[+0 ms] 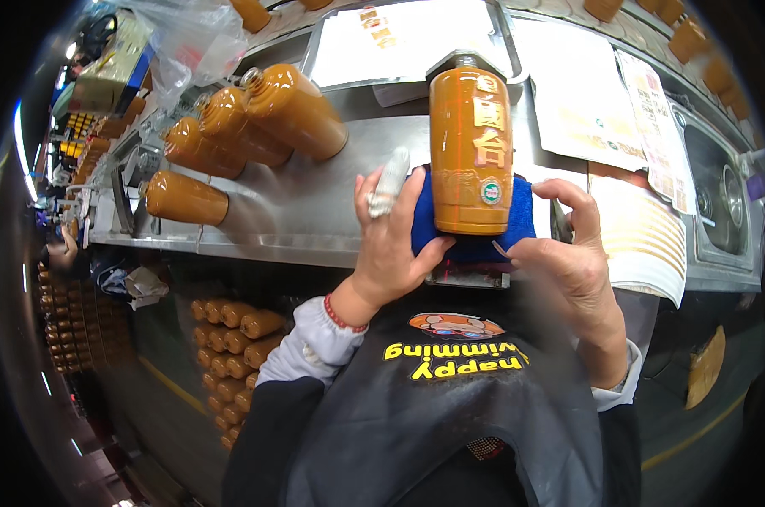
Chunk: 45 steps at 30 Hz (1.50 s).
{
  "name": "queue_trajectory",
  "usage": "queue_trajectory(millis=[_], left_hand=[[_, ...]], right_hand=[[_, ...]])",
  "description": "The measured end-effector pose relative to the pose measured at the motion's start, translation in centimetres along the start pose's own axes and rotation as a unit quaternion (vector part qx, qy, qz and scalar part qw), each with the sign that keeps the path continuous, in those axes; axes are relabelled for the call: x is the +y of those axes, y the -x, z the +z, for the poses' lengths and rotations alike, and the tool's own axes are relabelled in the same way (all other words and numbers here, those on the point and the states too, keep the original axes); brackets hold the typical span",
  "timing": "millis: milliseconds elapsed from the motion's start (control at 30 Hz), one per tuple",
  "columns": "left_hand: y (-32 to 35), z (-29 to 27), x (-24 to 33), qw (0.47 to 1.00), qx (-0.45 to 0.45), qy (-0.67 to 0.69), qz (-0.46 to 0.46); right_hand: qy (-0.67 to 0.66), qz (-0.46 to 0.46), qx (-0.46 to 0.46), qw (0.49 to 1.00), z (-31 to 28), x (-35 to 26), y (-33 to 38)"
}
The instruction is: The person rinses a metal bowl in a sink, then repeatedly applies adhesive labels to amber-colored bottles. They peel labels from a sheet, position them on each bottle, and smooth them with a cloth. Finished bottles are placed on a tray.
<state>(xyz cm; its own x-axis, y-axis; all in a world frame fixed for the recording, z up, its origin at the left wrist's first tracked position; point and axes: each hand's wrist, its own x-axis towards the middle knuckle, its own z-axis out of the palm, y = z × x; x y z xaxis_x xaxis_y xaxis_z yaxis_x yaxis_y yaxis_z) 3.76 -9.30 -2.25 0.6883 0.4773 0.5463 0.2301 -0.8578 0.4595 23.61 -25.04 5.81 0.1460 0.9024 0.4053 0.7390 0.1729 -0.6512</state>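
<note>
An orange-brown glass bottle (463, 186) with raised pale characters and a small round green-and-white label lies on a blue cloth (523, 211), its neck in a dark holder and its base toward me. Thin red lines of light cross its surface. My left hand (391, 241) is open at the cloth's left edge, thumb and fingers apart, a whitish wrap (389, 186) around one finger. On the right, near the bottle's base, my right hand (573, 253) pinches a small pale sliver (500, 248) between thumb and finger. Its exact kind is too small to tell.
Several similar bottles (294, 110) stand on the metal bench (315, 215) at the left. Sticker sheets (568, 93) lie right of the holder, more label sheets (636, 228) near the right edge. A metal tray (716, 186) sits far right. Stacked bottles (230, 342) are below the bench.
</note>
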Motion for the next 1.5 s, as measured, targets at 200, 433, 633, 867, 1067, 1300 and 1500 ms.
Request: queue_trajectory(millis=[200,433,633,867,1067,1300,1500], left_hand=[[-1.9,-1.3,0.8,0.987,-0.008,-0.149,0.060],[-3.4,-3.4,3.2,0.980,-0.081,0.170,0.065],[-1.4,-2.6,2.9,0.985,-0.005,0.172,-0.017],[0.2,-0.5,1.7,0.945,0.029,0.283,-0.163],[0.7,1.4,1.1,0.947,0.091,0.261,-0.164],[0.5,0.7,1.1,0.935,0.039,0.295,-0.194],[0.2,0.7,1.3,0.935,0.056,0.295,-0.191]], right_hand=[[0.030,0.007,-0.026,0.999,0.5,-0.7,-0.2],[0.042,-0.005,-0.032,0.999,1.5,-2.4,-1.2],[0.022,0.041,-0.048,0.998,2.5,-1.4,-1.1],[0.066,0.049,-0.018,0.996,3.1,-1.2,-2.0],[0.099,0.044,-0.014,0.994,3.5,-0.4,-2.0],[0.087,0.059,-0.015,0.994,3.5,-0.4,-2.1],[0.068,0.082,-0.013,0.994,3.5,0.1,-2.0]])
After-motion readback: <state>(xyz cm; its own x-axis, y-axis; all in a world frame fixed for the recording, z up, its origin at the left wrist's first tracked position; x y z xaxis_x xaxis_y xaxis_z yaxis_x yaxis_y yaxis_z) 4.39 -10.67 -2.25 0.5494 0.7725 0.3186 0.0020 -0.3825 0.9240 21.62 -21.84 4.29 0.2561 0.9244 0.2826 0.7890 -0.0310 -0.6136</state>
